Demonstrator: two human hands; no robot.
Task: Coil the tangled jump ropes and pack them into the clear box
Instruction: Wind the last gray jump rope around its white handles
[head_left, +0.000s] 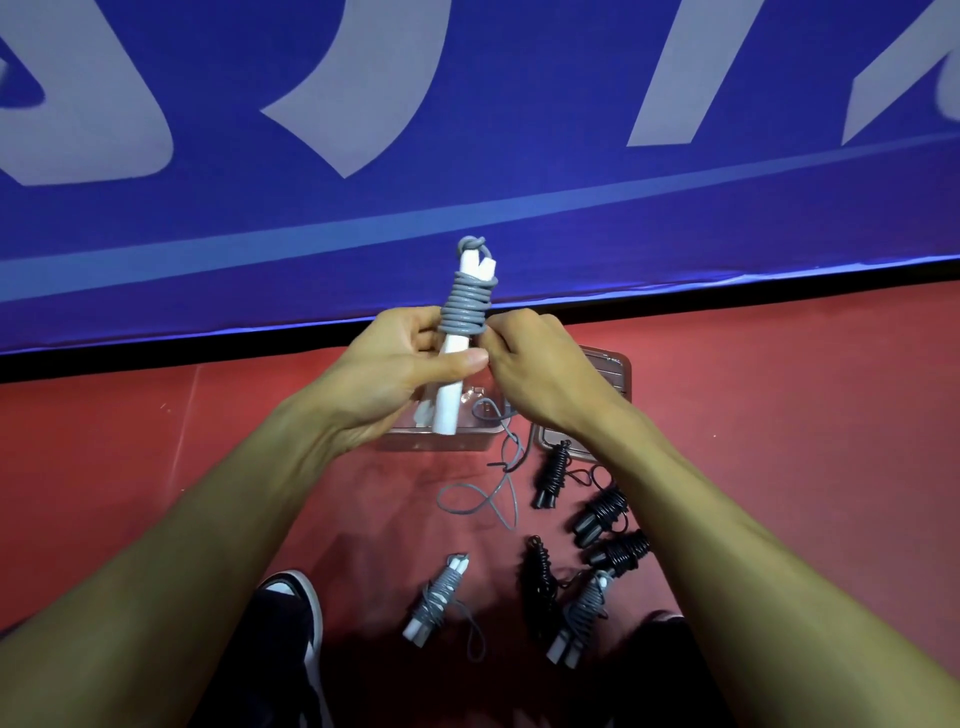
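My left hand (400, 369) grips the two white handles of a grey jump rope (465, 306), held upright, with grey cord coiled round their upper half. My right hand (540, 369) pinches the cord beside the coil. The loose grey tail (498, 488) hangs down and loops on the red floor. The clear box (441, 439) sits on the floor right under my hands, mostly hidden by them. Several coiled ropes lie on the floor: black ones (553, 475) (602, 512) (621, 551) and grey-and-white ones (441, 597) (579, 618).
A clear lid (608, 371) lies behind my right hand, next to the box. A blue banner with pale letters (467, 130) stands along the floor's far edge. A dark shoe (296, 623) shows at the bottom left.
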